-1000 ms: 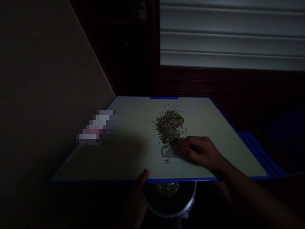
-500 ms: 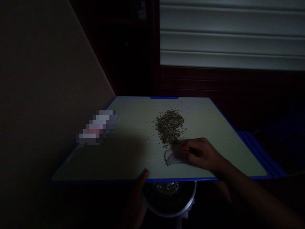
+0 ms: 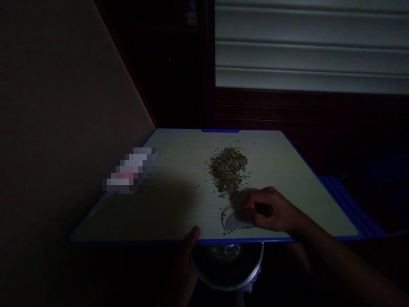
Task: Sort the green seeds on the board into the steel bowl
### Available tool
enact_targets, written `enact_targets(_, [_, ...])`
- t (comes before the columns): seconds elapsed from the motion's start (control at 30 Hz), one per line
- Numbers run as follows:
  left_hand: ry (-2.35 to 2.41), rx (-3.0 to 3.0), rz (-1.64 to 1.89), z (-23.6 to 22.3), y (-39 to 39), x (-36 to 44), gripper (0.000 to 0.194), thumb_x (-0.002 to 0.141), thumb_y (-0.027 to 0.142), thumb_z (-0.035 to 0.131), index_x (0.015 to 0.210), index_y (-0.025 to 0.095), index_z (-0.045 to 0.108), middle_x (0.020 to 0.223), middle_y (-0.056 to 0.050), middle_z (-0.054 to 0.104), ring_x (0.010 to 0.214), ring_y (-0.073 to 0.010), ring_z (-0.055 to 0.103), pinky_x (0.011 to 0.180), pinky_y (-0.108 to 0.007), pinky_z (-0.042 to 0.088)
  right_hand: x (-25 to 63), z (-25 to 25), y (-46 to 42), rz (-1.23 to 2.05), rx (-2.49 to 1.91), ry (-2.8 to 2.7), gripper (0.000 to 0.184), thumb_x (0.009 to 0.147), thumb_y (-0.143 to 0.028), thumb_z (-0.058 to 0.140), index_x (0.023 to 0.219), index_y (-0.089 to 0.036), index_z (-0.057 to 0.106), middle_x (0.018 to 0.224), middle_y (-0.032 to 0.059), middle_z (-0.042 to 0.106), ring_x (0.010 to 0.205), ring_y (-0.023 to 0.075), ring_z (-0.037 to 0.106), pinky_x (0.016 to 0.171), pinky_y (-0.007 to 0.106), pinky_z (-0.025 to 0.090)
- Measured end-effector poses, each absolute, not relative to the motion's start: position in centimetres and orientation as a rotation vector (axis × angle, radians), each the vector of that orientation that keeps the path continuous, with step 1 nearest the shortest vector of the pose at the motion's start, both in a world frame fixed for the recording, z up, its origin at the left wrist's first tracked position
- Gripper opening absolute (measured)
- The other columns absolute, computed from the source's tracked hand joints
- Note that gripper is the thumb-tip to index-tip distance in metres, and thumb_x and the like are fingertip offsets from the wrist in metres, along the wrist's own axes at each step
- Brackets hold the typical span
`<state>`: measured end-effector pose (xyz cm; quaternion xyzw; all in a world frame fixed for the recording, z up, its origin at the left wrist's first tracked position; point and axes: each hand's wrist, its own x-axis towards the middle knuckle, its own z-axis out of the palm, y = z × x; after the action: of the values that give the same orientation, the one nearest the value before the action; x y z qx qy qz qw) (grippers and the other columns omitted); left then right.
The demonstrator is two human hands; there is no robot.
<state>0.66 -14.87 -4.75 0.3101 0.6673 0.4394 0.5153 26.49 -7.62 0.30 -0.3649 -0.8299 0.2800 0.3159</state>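
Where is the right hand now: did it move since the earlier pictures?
Yes, the right hand moved slightly toward the near blue edge of the board.

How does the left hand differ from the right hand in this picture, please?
The left hand is mostly in shadow below the board's near edge, with only its thumb tip showing lit, while the right hand lies lit above the board. The right hand pinches a curved whitish sheet near small greenish seeds; the left hand is beside a steel bowl. Both are bare.
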Motion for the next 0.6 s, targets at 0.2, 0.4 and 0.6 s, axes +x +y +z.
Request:
enact_targets(0.2, [1.655,0.776,1.058,-5.8,-14.8,0.3,0.031,0.062,0.025,0.075,0.093,0.021,0.074,0.120,-0.009,0.071,0.132,-0.0334,0.047,0.114,-0.046,0.026,26.5,0.1,-7.9,0.868,-0.940,-2.248,0.007,0.071,-0.014,0.064,0.071,-0.020,0.061,0.056,-0.0066,0.055,0.047,0.0070,0.044,0.047,0.020,0.035])
enact_targets(0.4, [1.654,0.750,1.047,-5.1,-14.7,0.8,0.031,0.065,0.029,0.074,0.096,0.024,0.074,0.117,-0.008,0.073,0.130,-0.0331,0.049,0.111,-0.048,0.031,26.5,0.6,-8.1,0.915,-0.915,-2.236,0.010,0.070,-0.011,0.064,0.069,-0.020,0.060,0.056,-0.0074,0.055,0.048,0.0062,0.045,0.047,0.019,0.034])
enact_targets(0.6, [1.661,0.786,1.074,-4.7,-15.3,0.4,0.032,0.064,0.025,0.074,0.097,0.024,0.074,0.121,-0.006,0.071,0.135,-0.0325,0.043,0.115,-0.046,0.026,26.5,0.6,-7.6,0.838,-1.025,-2.135,0.010,0.073,-0.012,0.061,0.069,-0.019,0.056,0.055,-0.0076,0.050,0.047,0.0061,0.042,0.046,0.018,0.032])
